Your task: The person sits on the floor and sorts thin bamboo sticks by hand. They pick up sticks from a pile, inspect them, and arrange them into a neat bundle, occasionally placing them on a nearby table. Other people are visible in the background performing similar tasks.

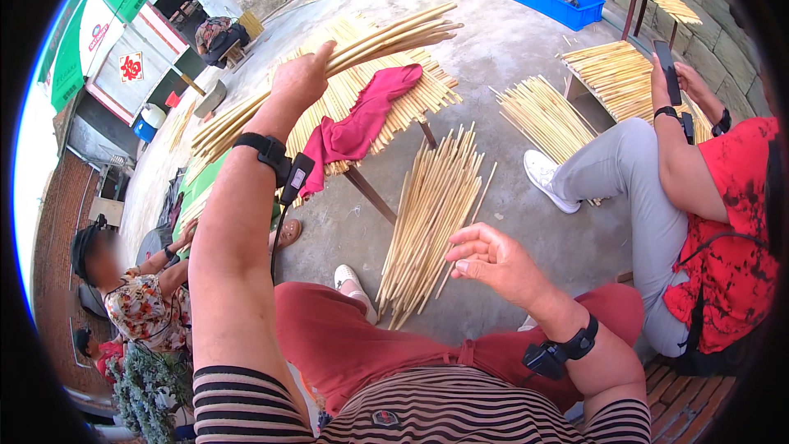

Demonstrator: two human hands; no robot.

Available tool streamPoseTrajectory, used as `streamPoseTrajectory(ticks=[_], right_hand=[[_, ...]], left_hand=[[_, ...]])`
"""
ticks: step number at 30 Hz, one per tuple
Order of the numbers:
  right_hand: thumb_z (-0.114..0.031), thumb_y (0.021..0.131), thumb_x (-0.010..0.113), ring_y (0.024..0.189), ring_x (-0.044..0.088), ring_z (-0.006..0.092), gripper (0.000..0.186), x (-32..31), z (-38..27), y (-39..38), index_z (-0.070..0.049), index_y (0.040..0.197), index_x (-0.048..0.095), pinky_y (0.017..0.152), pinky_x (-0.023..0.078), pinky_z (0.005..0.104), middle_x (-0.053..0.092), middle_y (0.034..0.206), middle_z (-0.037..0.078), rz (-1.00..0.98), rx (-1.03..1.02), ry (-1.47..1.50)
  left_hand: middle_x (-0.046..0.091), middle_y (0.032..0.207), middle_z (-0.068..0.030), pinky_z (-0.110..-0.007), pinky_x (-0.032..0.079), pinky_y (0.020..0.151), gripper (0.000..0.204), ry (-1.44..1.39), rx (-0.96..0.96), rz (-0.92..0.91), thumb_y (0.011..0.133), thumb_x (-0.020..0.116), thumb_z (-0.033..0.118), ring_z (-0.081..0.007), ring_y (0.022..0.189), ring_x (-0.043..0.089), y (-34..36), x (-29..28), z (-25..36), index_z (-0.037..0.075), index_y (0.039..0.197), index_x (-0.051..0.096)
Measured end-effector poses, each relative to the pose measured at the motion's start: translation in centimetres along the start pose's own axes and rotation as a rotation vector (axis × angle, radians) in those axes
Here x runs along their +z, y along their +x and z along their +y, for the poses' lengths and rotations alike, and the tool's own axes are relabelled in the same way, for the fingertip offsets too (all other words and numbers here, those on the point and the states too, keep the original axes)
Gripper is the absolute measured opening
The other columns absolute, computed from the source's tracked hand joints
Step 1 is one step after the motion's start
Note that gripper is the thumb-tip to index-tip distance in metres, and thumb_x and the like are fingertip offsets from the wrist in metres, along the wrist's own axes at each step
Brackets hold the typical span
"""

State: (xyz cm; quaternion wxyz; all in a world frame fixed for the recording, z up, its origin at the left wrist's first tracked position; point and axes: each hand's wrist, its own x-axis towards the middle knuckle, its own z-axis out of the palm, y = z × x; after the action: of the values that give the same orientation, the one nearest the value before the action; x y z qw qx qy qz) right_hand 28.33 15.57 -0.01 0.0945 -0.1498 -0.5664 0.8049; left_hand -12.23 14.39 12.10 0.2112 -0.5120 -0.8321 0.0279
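Observation:
My left hand [301, 80] is closed around a bundle of thin pale yellow sticks [393, 39], stretched out over a low table covered with more laid-out sticks [427, 90]. A crumpled pink cloth [362, 119] lies across those sticks, hanging down over the near edge. My right hand [497, 261] is in the air above my lap, fingers apart and slightly bent, with nothing visible in it. Beside it, a loose heap of sticks [436, 210] lies on the ground between my feet and the table.
On the right a seated person [723, 222] in a red top holds a phone [666, 70], near another stick-covered table [616, 74] and a stick pile [546, 119]. A blue bin [551, 0] stands far back. At left, a person in a floral shirt [148, 304] reaches toward my table.

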Motion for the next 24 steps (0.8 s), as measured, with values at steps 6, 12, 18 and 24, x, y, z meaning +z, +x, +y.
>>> streamPoseTrajectory(ticks=[6,12,18,24], right_hand=[[-0.004,0.084,0.061,0.086,0.059,0.0093,0.033,-1.6,0.0,0.6,0.0,0.116,0.052,0.076,0.049,0.023,0.063,0.101,0.01,0.074,0.101,-0.08],[-0.005,0.084,0.061,0.084,0.059,0.0083,0.029,-1.9,0.3,1.3,0.0,0.112,0.056,0.074,0.049,0.0229,0.064,0.099,0.009,0.087,0.195,-0.121],[-0.006,0.084,0.061,0.084,0.06,0.0097,0.028,-2.2,1.3,1.6,-0.001,0.111,0.056,0.074,0.049,0.0245,0.064,0.098,0.009,0.075,0.205,-0.128],[-0.003,0.086,0.058,0.087,0.062,0.0118,0.026,-2.0,0.8,1.3,0.0,0.112,0.055,0.076,0.05,0.0244,0.063,0.1,0.009,0.035,0.199,-0.24]], left_hand=[[0.065,0.1,-0.0176,-0.045,0.05,0.078,0.055,-0.152,-0.092,-0.111,0.082,0.061,0.03,-0.0337,0.094,0.062,3.2,8.2,0.9,0.023,0.133,0.043],[0.048,0.132,-0.0208,-0.051,0.037,0.1,0.097,-0.257,-0.077,-0.239,0.071,0.058,0.073,-0.0377,0.122,0.046,5.2,13.8,-1.7,0.016,0.143,0.028],[0.021,0.151,-0.0177,-0.061,0.019,0.107,0.107,-0.32,-0.009,-0.288,0.064,0.056,0.08,-0.0386,0.139,0.018,5.3,14.7,-1.5,0.022,0.147,0.021],[0.029,0.148,-0.0118,-0.051,0.024,0.11,0.085,-0.399,0.109,-0.254,0.073,0.065,0.055,-0.0331,0.136,0.026,4.6,13.0,-1.7,0.023,0.144,0.03]])
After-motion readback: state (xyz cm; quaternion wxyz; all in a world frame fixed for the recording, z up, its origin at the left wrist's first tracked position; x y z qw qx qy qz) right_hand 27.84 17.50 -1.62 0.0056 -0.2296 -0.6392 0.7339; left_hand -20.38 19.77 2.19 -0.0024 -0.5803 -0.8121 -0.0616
